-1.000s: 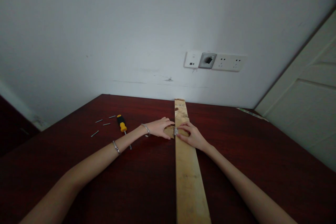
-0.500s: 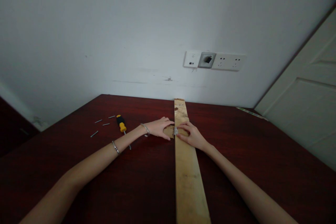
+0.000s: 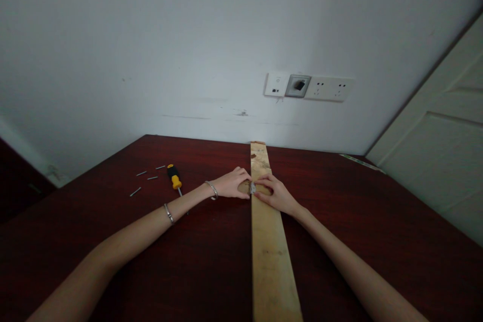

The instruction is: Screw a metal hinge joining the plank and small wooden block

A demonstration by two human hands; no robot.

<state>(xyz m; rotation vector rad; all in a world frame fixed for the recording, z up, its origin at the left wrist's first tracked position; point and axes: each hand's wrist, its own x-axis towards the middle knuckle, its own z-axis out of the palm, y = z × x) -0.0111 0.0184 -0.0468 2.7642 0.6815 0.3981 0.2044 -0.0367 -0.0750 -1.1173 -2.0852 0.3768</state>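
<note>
A long pale wooden board (image 3: 272, 251) lies lengthwise on the dark red table, reaching to the wall. On its left edge sits a small silvery-white piece (image 3: 252, 188), too small to name. My right hand (image 3: 277, 195) rests on the board, thumb and fingertips closed on that piece. To the left, my left hand (image 3: 232, 183) curls its thumb and fingers round a small flat brown piece (image 3: 244, 187) against the board's edge. Its outer part is hidden by the hand. A yellow-and-black screwdriver (image 3: 174, 178) lies beyond my left forearm, which covers part of its shaft.
Several loose screws or nails (image 3: 141, 173) lie left of the screwdriver on the table (image 3: 181, 271). A white wall with sockets (image 3: 328, 89) rises behind the table. A thin printed strip (image 3: 360, 162) lies at the far right edge, near a white door (image 3: 449, 151).
My left hand has shifted slightly right, closer to the board, and its fingers have closed in further round the brown piece. My right hand stays in place.
</note>
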